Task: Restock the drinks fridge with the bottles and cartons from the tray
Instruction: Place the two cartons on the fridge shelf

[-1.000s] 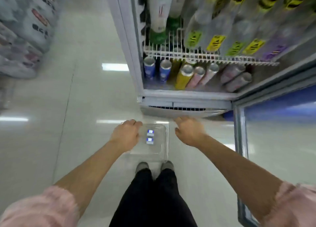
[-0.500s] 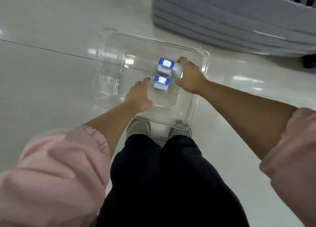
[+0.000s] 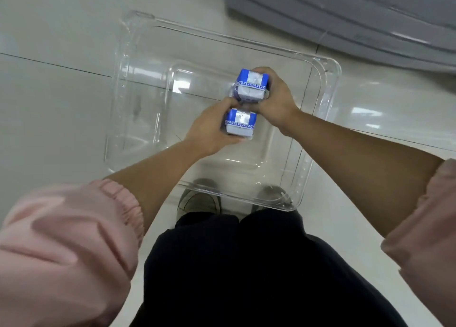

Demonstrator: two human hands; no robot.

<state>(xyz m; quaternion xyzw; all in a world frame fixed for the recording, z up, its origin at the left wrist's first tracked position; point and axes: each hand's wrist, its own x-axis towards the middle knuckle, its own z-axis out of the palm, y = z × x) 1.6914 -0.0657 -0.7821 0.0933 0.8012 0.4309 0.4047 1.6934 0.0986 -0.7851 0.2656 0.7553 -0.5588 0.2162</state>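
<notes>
clear plastic tray (image 3: 128,80); each hand grips a boxy carton.

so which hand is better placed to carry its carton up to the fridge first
Right, probably. The right hand grips the far carton, on the tray side nearest the fridge base. The left hand grips the near carton, behind it.

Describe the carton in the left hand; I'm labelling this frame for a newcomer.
Find the clear tray on the floor. Two blue-and-white cartons sit inside it. The near carton, gripped by the left hand, lies closer to the person's shoes than the far carton.
</notes>
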